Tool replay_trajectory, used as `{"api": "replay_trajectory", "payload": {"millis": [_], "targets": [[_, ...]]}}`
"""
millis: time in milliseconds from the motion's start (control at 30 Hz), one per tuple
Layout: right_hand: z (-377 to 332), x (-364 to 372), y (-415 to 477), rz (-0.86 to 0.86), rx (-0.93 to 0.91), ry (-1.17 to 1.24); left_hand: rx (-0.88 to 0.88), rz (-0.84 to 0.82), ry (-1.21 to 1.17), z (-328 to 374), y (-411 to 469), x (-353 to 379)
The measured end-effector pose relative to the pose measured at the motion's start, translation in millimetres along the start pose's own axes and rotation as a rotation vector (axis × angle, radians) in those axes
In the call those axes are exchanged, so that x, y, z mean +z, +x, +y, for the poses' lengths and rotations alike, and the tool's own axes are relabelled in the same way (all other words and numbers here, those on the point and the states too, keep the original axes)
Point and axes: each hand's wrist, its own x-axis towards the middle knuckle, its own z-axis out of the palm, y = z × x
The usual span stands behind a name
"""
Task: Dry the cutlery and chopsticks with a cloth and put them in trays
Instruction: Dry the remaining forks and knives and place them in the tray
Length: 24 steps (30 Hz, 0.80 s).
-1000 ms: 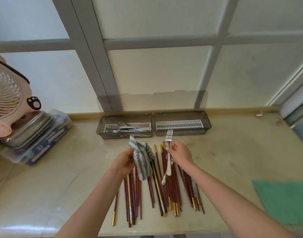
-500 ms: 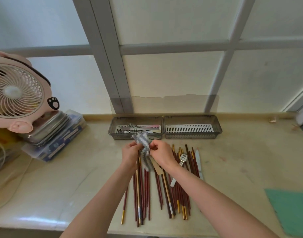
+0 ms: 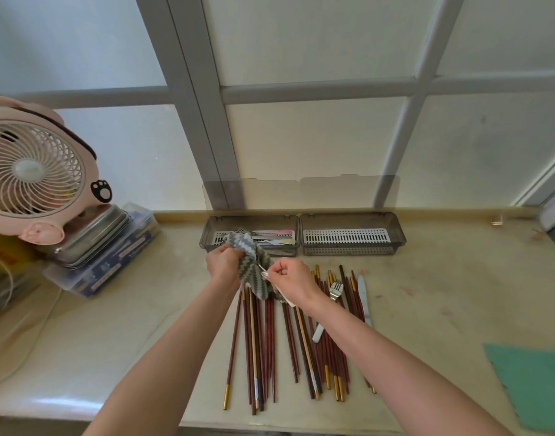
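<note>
- Head view: the left hand (image 3: 224, 262) clenches a bunched grey-and-white zigzag cloth (image 3: 254, 269) just in front of the smoked-grey plastic tray holding cutlery (image 3: 207, 239).
- The right hand (image 3: 293, 280) pinches the thin metal shaft of a piece of cutlery (image 3: 261, 267) at the fingertips. Its working end is buried in the cloth, so I cannot tell what kind it is.
- Dark red chopsticks with gold tips (image 3: 263, 341) lie fanned on the beige counter (image 3: 112, 341) in front of that tray, under both hands. A steel fork with a white handle (image 3: 336, 289) and a pale-handled knife (image 3: 362, 287) rest among them, off to the tray's front right.
- A matching empty slotted tray (image 3: 395, 234) touches the cutlery tray's right end.
- Risk: the fingertip pinch on a slim, probably wet shaft looks weak. A hard tug through the cloth could pull it free and drop it on the chopsticks.
- Risk: the cloth's hanging tail is close above the sticks and could drag or roll some toward the counter's front edge.
- Risk: a tightly bunched cloth may leave some parts damp.
- Writing: the pink table fan (image 3: 34, 171), far left of the tray, shows only a black paw mark. Blue labels on the clear plastic box (image 3: 112, 262) beneath it are too small to read.
</note>
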Motion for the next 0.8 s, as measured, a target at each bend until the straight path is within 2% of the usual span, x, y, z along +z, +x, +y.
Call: {"api": "replay_trajectory", "payload": {"millis": [133,200,300,500,700,800], "targets": [[1.7,-2.2,-1.5,0.003,0.035,0.065,-0.072,0.095,-0.219,11.0,3.4,-11.6],[3.3,-6.3,-3.0,0.045,0.029,0.157,-0.148,-0.034,-0.288,13.4,11.5,-20.8],[-0.2,-11.8,-1.3,0.107,0.0,0.326,-0.215,-0.334,-0.203,7.8,-1.9,-20.6],[-1.9,-2.3,2.6,0.218,-0.057,0.472,-0.136,-0.544,-0.176,-14.7,-22.2,-8.4],[0.2,12.6,2.2,0.193,-0.065,0.442,-0.001,-0.586,-0.104,-22.4,-25.1,-6.3],[-0.9,9.0,2.5,0.104,-0.032,0.393,-0.004,-0.546,-0.113,-19.6,-25.6,-8.5]]}}
